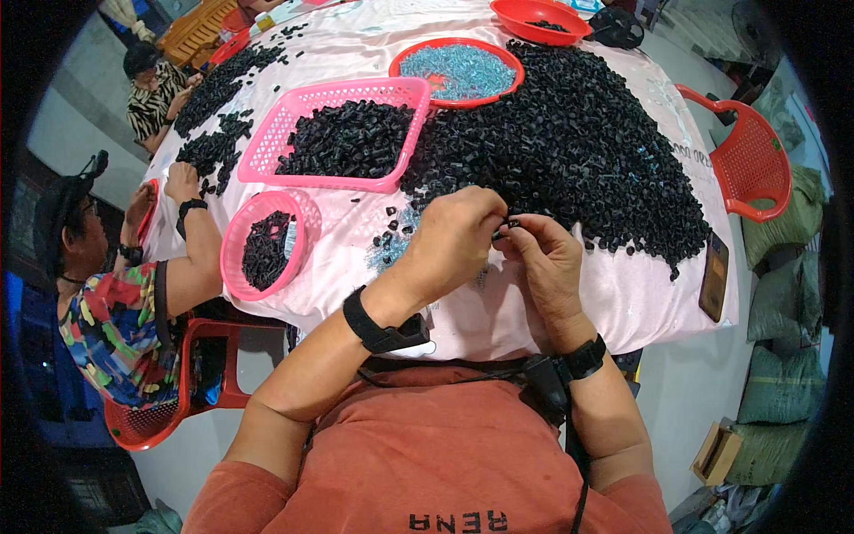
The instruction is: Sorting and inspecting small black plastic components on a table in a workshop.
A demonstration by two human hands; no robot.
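My left hand [454,236] and my right hand [551,267] meet over the near side of the table, fingertips almost touching. Both are closed in a pinch on a small black plastic piece [508,223], mostly covered by the fingers. Just beyond them spreads a large heap of small black plastic pieces [569,142]. Beside my left wrist, a few loose black pieces lie among small clear-blue bits [384,256] on the pale pink cloth [347,240].
A pink rectangular basket [258,151] and a round pink basket [228,258] hold black pieces. A red tray [398,55] holds clear-blue bits. A phone [713,280] lies at the right edge. Two people [116,329] work at left. A red chair [756,160] stands at right.
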